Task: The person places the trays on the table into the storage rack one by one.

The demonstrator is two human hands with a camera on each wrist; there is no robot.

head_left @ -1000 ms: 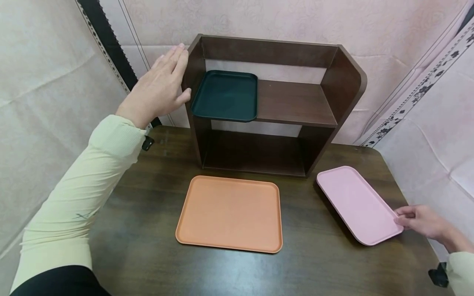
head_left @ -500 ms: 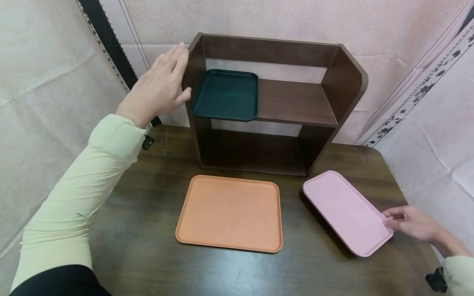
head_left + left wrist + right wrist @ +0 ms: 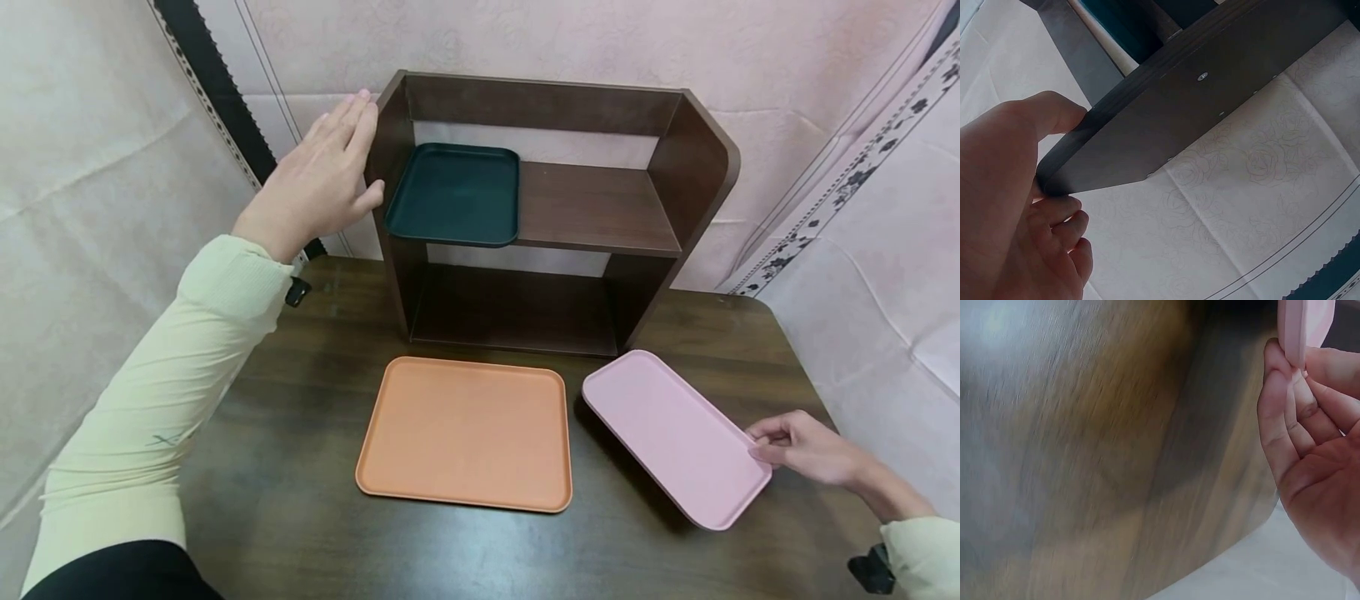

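Observation:
My left hand holds the upper left side of a dark brown two-tier wooden shelf. In the left wrist view the thumb lies at the side panel's edge, and the other fingers bend by its corner. A pink tray hangs tilted over the table at the right, its far left corner near the shelf's foot. My right hand pinches its near right edge between thumb and fingers, as the right wrist view also shows. Flat on the table lies an orange tray. On the shelf's upper board, left side, rests a dark green tray.
The dark wooden table has a rounded far right corner. Pale patterned cloth hangs behind and on both sides. The shelf's lower compartment faces the orange tray, with a strip of table between them.
My right hand has carried the pink tray leftward, toward the orange tray. The left hand, the shelf, the green tray and the orange tray stay in place.

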